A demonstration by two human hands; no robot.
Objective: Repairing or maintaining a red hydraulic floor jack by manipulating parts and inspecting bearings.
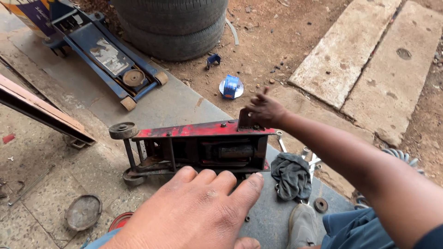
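A red floor jack (pixel 198 131) lies on its side on the concrete, its small wheels at the left end. My left hand (pixel 194 214) hovers flat and close to the camera just in front of the jack, fingers stretched out and holding nothing. My right hand is not in view. A co-worker's arm reaches in from the lower right, and that person's hand (pixel 264 110) grips the dark handle socket (pixel 245 122) at the jack's right end.
A blue floor jack (pixel 108 57) lies at the back left beside stacked tyres (pixel 173 27). A dark rag (pixel 292 175), wrenches and a small round part (pixel 320 204) lie right of the red jack. A metal lid (pixel 83 212) sits lower left. Concrete slabs (pixel 369 60) lie at right.
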